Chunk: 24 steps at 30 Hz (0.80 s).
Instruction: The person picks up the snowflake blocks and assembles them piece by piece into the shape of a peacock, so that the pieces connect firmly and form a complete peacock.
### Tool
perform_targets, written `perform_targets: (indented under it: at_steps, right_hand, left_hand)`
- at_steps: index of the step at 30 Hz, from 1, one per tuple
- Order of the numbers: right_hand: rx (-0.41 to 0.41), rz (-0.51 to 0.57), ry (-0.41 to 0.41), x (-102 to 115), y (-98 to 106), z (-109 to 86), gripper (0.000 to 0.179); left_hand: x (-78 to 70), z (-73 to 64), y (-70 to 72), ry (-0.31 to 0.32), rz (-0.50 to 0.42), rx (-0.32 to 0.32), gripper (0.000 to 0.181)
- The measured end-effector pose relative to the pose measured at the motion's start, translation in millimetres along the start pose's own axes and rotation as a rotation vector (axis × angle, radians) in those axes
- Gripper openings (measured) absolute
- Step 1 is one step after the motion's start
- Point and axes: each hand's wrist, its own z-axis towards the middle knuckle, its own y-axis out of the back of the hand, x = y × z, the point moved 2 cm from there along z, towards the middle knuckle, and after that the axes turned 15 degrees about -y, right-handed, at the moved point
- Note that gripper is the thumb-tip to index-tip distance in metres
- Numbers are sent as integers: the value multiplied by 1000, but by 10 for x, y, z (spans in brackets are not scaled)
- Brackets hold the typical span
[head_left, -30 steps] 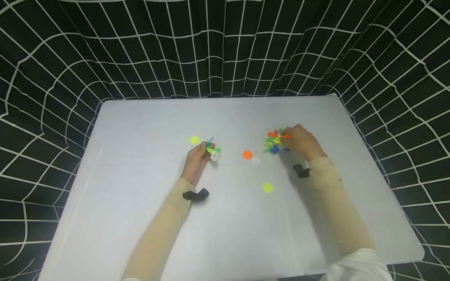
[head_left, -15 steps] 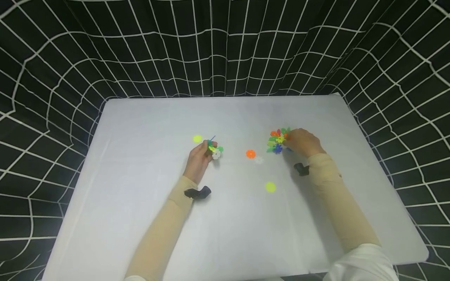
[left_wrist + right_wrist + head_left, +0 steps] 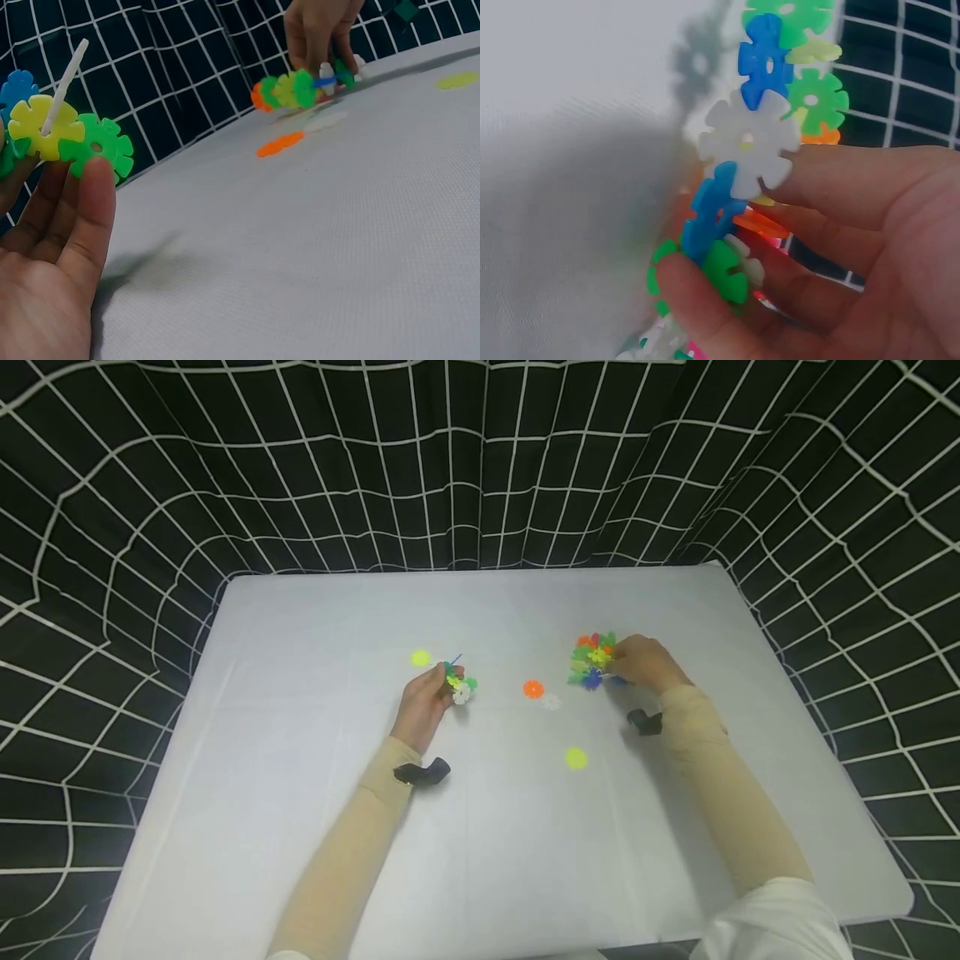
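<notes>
My left hand (image 3: 420, 703) holds a small cluster of interlocking snowflake discs, with a white disc (image 3: 461, 693) at the front. In the left wrist view, the thumb and fingers pinch a green disc (image 3: 112, 146) joined to a yellow disc (image 3: 34, 124), with blue and teal ones behind. My right hand (image 3: 647, 663) pinches the edge of a larger joined cluster of snowflake discs (image 3: 592, 653) in green, blue, orange and yellow. Seen from the right wrist, a white disc (image 3: 739, 139) links two blue ones, and the fingers curl around a green disc (image 3: 726, 271) at the near end.
Between the hands lie a loose orange disc (image 3: 533, 689) and a white disc (image 3: 551, 702). One yellow disc (image 3: 577, 758) is nearer the front; another yellow disc (image 3: 421, 657) lies beyond the left hand. Black curtain with white grid lines (image 3: 480, 468) borders the white table (image 3: 300, 827).
The right fingers have moved in against the larger cluster, and the orange disc at their tips is now mostly covered. The left hand stays nearly still; the head view has shifted slightly.
</notes>
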Motion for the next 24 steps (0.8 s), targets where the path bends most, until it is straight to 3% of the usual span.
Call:
perform_targets:
  at_steps: [6,10,14,18,21,24]
  right_hand:
    - [-32,135,-43,-118,96,-75,49]
    - [-49,333,-30,-116,132,-159,53]
    - [-55,580,47,-19,113,-261,59]
    - [-33,798,161,154,53,-371,46]
    - [-3,918,248,307,9,-455,35]
    - [32,992,312,452,-30,-537,28]
  left_hand:
    - [-2,10,-20,11,13,9,32]
    - [-9,9,-17,10,16,3,30]
    - [-8,13,-7,11,0,-10,30]
    - [-23,7,-7,23,7,-19,31]
    - [-100,11,-51,9,95,-16,31]
    - [-302,19,-193,-100,310,42,36]
